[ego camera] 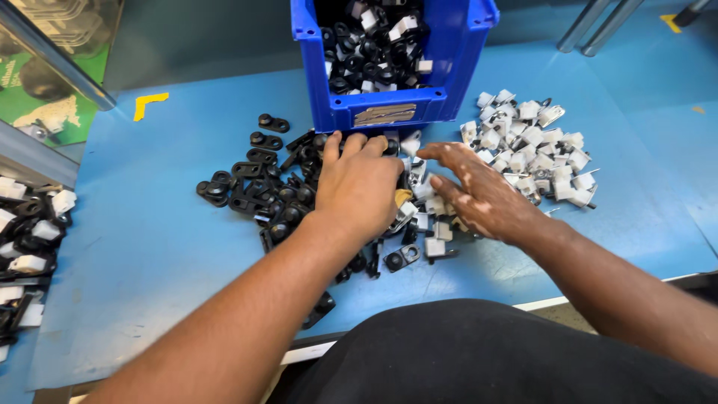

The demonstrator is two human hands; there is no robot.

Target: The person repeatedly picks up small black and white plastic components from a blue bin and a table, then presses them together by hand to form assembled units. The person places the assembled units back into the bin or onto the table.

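My left hand [359,183] lies palm down on a heap of small black plastic clips [258,187] in the middle of the blue table top, fingers curled over the parts by the bin; whether it grips one I cannot see. My right hand [479,196] is beside it, fingers spread, reaching across mixed black and white pieces [428,224]. To its right lies a pile of white clips [535,150]. A blue plastic bin [389,112] full of black and white clips stands just beyond both hands.
The blue mat [149,247] ends near my body at the table's front edge. At the far left a tray holds more black and white parts [30,247]. A yellow corner mark [149,103] is on the mat. Metal tubes [598,22] stand at back right.
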